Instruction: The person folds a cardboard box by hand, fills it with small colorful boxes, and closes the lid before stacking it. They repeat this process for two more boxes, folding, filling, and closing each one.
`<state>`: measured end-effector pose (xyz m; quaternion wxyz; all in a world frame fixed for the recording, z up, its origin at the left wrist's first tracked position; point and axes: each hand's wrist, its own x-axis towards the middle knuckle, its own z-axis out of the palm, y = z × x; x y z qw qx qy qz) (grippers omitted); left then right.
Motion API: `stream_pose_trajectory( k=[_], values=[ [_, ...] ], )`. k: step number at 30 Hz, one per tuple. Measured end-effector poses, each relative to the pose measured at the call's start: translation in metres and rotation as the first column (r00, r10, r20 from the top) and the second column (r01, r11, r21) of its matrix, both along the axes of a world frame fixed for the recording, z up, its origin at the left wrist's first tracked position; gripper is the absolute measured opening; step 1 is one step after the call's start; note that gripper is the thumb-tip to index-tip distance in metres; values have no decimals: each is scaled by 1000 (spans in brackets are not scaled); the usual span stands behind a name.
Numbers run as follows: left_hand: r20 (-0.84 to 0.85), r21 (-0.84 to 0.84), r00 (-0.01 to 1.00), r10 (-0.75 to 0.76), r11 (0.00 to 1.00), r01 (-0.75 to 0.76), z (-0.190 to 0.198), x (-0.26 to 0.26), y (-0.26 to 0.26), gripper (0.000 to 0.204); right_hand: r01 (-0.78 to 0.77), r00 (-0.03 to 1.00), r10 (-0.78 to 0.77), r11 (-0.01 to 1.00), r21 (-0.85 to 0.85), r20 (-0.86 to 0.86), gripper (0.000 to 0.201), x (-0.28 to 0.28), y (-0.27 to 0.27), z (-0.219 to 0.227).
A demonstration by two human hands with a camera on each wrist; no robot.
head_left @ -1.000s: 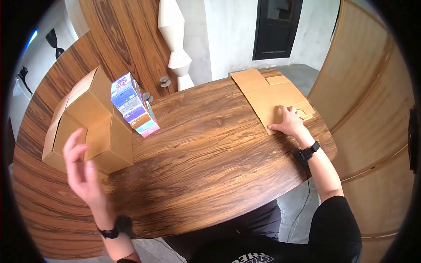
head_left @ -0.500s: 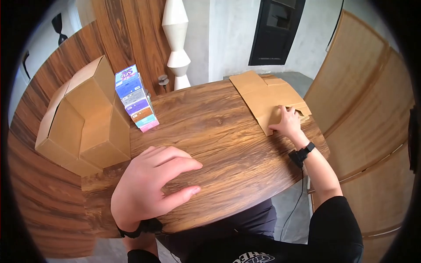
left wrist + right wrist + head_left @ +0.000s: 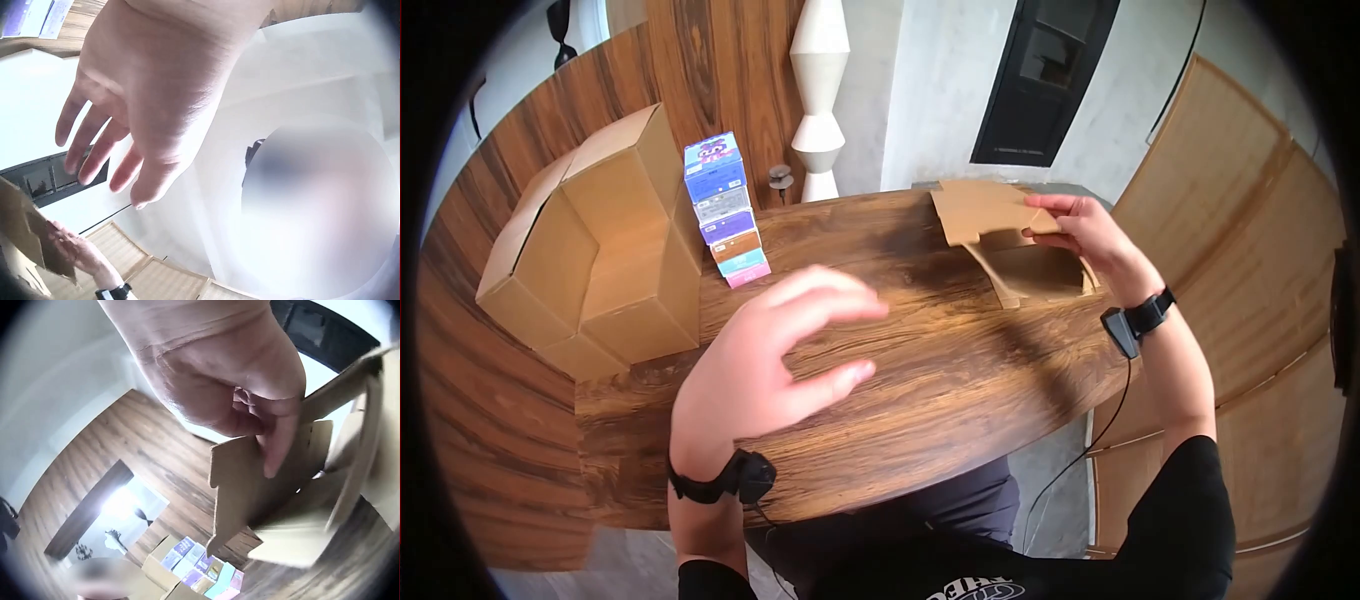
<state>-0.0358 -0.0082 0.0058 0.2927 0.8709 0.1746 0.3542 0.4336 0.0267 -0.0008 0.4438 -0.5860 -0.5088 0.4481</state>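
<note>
At the right end of the table, my right hand (image 3: 1100, 238) pinches the edge of a folded flat cardboard box (image 3: 980, 208). Its upper panel is raised and bent, while a lower part lies on the wood. In the right wrist view, thumb and fingers clasp a notched cardboard flap (image 3: 240, 478), with other panels spreading apart beside it. My left hand (image 3: 770, 355) hovers over the near left part of the table, fingers spread, holding nothing. The left wrist view also shows its palm (image 3: 156, 87) with loosely extended fingers.
An open cardboard box (image 3: 625, 275) stands at the left of the wooden table (image 3: 880, 400). Beside it rises a stack of small coloured boxes (image 3: 728, 210). A white faceted column (image 3: 820, 90) is behind the table; a folding screen (image 3: 1200, 230) stands at the right. Cables hang from both wrist cameras.
My left hand came from beside the open box to over the table. The right hand went from resting on the flat cardboard to gripping its edge and lifting the upper panel.
</note>
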Motion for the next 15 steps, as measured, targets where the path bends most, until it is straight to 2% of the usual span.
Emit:
stream_pose_trajectory(
  k=[2, 3, 4, 5, 6, 8, 9, 12, 13, 15],
  values=[
    [102, 38, 992, 76, 996, -80, -11, 12, 6, 57, 30, 956, -40, 999, 37, 290, 32, -41, -14, 42],
    [147, 41, 981, 127, 990, -134, -16, 19, 8, 63, 19, 850, -46, 998, 57, 525, 30, -56, -18, 64],
    [190, 39, 966, 177, 981, -187, -22, 23, 11, 69, 5, 688, -56, 997, 72, 724, 28, -66, -20, 76],
    [137, 27, 970, 199, 979, -204, -25, 24, 13, 86, -36, 562, -178, 970, 239, 808, 19, -70, -20, 74],
    [164, -10, 964, 209, 977, -211, -29, 27, 13, 89, -186, 518, -221, 914, 361, 826, 17, -76, -21, 77],
    [218, -81, 947, 237, 971, -224, -37, 33, 12, 96, -483, 448, -329, 693, 535, 831, 13, -94, -23, 91],
    [202, -100, 952, 232, 971, -215, -39, 32, 16, 98, -493, 597, -203, 670, 555, 776, 12, -103, -22, 95],
    [387, -288, 893, 232, 950, -122, -41, 28, 20, 92, -354, 734, -14, 845, 400, 679, 17, -120, -25, 106],
    [375, -311, 889, 264, 939, -147, -41, 24, 18, 89, -447, 793, 82, 751, 485, 603, 25, -131, -25, 102],
    [523, -459, 820, 231, 887, 42, -31, 20, 8, 78, -452, 839, 176, 751, 481, 515, 29, -151, -29, 99]
  ],
)
